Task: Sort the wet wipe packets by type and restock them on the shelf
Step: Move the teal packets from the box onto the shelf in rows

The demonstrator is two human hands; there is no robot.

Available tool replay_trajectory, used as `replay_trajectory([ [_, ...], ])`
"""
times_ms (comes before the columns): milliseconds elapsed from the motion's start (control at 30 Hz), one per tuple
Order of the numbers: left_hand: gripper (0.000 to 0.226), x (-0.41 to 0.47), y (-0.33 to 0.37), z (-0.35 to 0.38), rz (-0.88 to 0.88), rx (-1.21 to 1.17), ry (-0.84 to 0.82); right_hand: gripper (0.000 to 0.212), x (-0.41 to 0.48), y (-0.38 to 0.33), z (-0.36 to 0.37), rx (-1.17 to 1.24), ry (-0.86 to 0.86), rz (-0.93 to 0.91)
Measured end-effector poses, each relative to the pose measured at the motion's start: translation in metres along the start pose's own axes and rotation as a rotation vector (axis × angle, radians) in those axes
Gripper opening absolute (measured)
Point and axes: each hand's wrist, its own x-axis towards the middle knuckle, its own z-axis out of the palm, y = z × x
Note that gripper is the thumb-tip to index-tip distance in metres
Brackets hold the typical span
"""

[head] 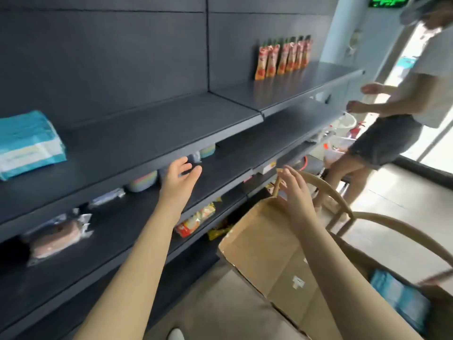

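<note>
Head view: the left hand (180, 174) hangs empty, fingers spread wide, just below the front edge of the shelf (159, 128). A wet wipe stack (27, 143) sits far left on it, with bare board alongside. The right hand (293, 190), fingers loosely open, hovers at the cardboard box (269, 253) flap's top edge, and more teal packets (399, 298) lie inside.

Teal-and-white wipe packets (29, 143) lie on a dark grey shelf (152, 123) beside a brown cardboard box (269, 253).

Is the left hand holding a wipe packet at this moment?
No, the left hand is open and empty, while the blue packets lie apart from it on the shelf.
</note>
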Motion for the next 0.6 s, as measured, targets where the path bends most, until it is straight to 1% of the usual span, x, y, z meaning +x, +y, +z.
replay_trajectory([
  [133,0.047,-0.036,-0.021,0.118,-0.124,0.06,-0.298,0.047,-0.026,0.034,-0.118,-0.01,0.233,0.081],
  [200,0.047,-0.056,-0.034,0.168,-0.183,0.082,-0.434,0.058,-0.039,0.056,-0.164,0.006,0.351,0.145],
  [267,0.047,-0.076,-0.047,0.211,-0.239,0.122,-0.563,0.058,-0.052,0.082,-0.201,0.018,0.465,0.222],
  [367,0.048,-0.098,-0.073,0.262,-0.327,0.186,-0.708,0.052,-0.068,0.123,-0.242,0.052,0.591,0.327],
  [433,0.048,-0.107,-0.094,0.288,-0.382,0.239,-0.797,0.046,-0.075,0.149,-0.264,0.074,0.676,0.401],
  [500,0.049,-0.114,-0.114,0.309,-0.446,0.27,-0.876,0.045,-0.082,0.17,-0.282,0.104,0.752,0.477],
  [600,0.043,-0.123,-0.143,0.336,-0.56,0.282,-0.936,0.047,-0.09,0.196,-0.304,0.169,0.838,0.574],
])
